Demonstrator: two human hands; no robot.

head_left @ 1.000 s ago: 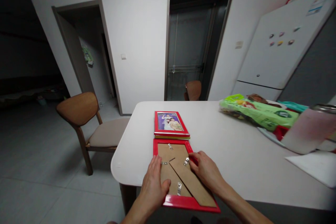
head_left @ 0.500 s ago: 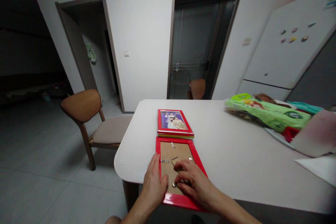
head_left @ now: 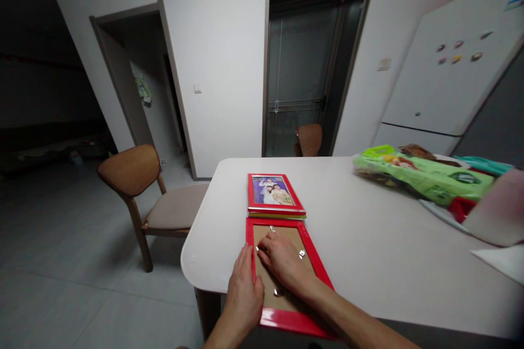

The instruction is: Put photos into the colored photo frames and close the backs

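A red picture frame [head_left: 319,265] lies face down at the near edge of the white table [head_left: 368,251], its brown backing board and small metal clips showing. My left hand [head_left: 243,294] rests flat on the frame's left border, fingers stretched out. My right hand [head_left: 282,262] lies on the backing board, fingertips at the left-side clip, fingers bent slightly and together. Just beyond lies a second red frame [head_left: 274,194] face up with a photo, stacked on something yellow-edged.
Green and red snack packets [head_left: 421,177] and a pinkish sheet [head_left: 495,212] lie at the table's right. A wooden chair [head_left: 151,196] stands to the left. White fridge [head_left: 450,76] at right; two dark doorways behind.
My right hand moved from the frame's right clip down across the board, then up to the left clip. The left hand stayed on the left border. The camera shifted a little.
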